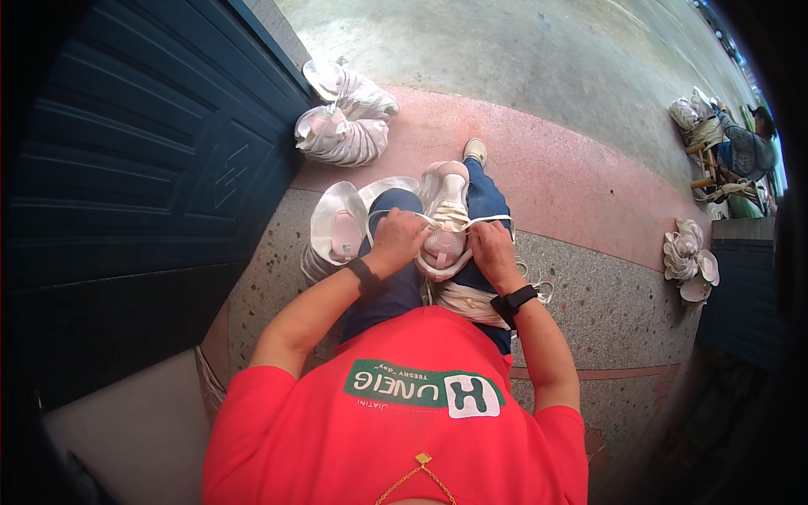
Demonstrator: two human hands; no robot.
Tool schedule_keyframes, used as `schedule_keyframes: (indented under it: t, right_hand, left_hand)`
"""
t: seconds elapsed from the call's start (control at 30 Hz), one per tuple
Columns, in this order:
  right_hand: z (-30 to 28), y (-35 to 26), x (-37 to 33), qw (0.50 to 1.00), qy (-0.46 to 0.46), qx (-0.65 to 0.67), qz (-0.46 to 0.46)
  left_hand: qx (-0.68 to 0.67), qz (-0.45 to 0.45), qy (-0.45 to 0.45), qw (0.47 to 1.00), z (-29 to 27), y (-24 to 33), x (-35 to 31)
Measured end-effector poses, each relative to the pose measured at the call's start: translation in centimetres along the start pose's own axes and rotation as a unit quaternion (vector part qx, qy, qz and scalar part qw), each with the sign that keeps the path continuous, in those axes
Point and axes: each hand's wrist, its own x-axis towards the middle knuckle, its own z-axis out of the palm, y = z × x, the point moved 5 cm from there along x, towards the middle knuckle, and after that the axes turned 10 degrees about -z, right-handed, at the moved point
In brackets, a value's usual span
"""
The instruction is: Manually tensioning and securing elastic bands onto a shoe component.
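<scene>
A pale pink and white sneaker (pixel 446 202) rests across my thighs, its toe pointing away from me and its heel opening towards me. My left hand (pixel 400 239) is closed on one end of a cream shoelace (pixel 401 215) at the left of the shoe. On the other side, my right hand (pixel 494 246) pinches the lace's other end. Both lace ends run outward from near the tongue, above the pink insole. Each hand is just beside the shoe's opening, with the fingertips partly hidden.
White shoe parts with pink insoles (pixel 343 231) stand by my left knee. A bundle of pale shoe uppers (pixel 349 122) leans by the dark blue door (pixel 160 143). More shoe parts (pixel 690 261) lie at the right. A person (pixel 749 151) sits at far right among further bundles.
</scene>
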Motion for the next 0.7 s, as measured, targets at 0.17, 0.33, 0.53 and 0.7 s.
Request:
schedule_keyframes:
  t: [0.17,0.33,0.53,0.7]
  right_hand:
    - [0.1,-2.2,1.3,0.986,-0.095,-0.115,-0.073]
    - [-0.7,-2.8,2.7,0.974,-0.129,-0.154,-0.101]
    - [-6.8,-3.1,3.1,0.975,0.137,0.173,-0.026]
    - [-25.6,-6.2,4.1,0.848,0.439,0.293,-0.051]
  left_hand:
    - [0.015,0.076,0.061,0.995,-2.0,0.6,1.5]
    - [0.096,0.120,-0.063,0.986,-1.5,1.2,2.9]
    - [0.103,0.089,-0.093,0.986,-2.0,0.5,3.1]
    - [-0.015,-0.022,-0.126,0.992,-1.3,-0.1,3.0]
